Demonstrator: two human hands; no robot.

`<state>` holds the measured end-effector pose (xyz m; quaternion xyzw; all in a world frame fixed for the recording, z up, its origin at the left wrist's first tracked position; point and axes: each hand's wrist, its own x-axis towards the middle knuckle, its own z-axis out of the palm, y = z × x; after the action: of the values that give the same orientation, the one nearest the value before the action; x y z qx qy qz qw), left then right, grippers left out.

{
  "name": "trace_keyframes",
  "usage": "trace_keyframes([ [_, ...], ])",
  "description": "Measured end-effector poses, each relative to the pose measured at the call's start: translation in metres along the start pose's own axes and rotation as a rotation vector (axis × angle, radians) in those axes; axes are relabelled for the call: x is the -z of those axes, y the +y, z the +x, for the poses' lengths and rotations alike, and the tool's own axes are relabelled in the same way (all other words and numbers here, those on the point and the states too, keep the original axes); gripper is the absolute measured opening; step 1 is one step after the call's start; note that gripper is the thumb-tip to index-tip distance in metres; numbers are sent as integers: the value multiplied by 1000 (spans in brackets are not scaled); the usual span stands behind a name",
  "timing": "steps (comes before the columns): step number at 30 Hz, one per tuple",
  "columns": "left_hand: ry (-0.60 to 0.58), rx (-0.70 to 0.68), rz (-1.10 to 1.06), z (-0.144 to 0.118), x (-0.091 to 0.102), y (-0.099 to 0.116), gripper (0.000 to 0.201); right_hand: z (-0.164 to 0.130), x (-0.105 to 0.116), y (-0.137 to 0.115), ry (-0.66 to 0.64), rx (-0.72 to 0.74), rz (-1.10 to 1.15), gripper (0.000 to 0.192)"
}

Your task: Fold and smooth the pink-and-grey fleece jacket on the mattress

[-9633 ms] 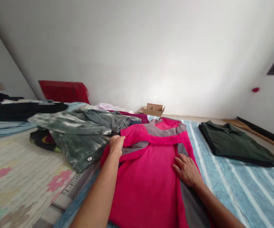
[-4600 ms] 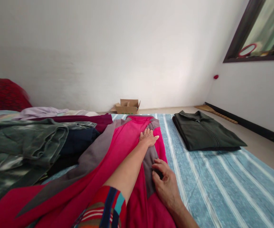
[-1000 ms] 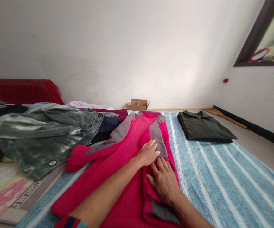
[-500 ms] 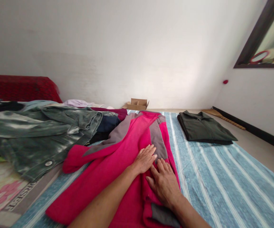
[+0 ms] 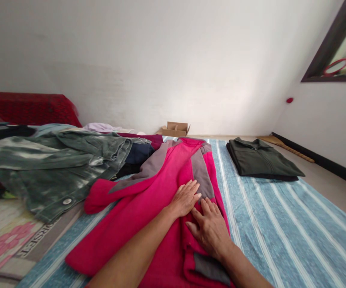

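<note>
A bright pink fleece jacket (image 5: 149,216) with grey panels lies spread along the left edge of a blue striped floor mat (image 5: 281,224), its collar end pointing toward the far wall and one sleeve flung out to the left over the mat's left edge. The person's left hand (image 5: 185,198) rests flat on the middle of the jacket, fingers straight and lightly spread, holding nothing. The right hand (image 5: 210,230) lies just beside it, nearer the mat's near edge, palm down with fingers loosely fanned, pressing on a folded part of the pink cloth; the two hands nearly touch at the fingertips. The jacket looks soft, thick and light, a limp thing that would sag and slide out of shape if lifted by one point, so it seems best taken at the shoulders, the hem or a folded edge with both hands. To the left of the jacket, off the mat, a heap of clothes (image 5: 55,164) is piled up, topped by a faded grey-green denim jacket with a metal button, dark and maroon garments under it. A flowered rug (image 5: 1,244) lies at the near left. Toward the far right corner of the mat sits a neatly folded dark green jacket (image 5: 263,162), well apart from the hands. A small open cardboard box (image 5: 174,129) stands by the far wall, and a red cushion (image 5: 31,109) leans at the far left.
</note>
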<state>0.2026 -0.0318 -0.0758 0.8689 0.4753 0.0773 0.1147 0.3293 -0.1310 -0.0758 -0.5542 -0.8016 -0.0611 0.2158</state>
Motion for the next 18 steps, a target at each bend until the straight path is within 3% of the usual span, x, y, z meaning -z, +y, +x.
trace_keyframes([
  [18,-5,-1,0,-3,1,3,52,-5,1,3,-41,31,70,62],
])
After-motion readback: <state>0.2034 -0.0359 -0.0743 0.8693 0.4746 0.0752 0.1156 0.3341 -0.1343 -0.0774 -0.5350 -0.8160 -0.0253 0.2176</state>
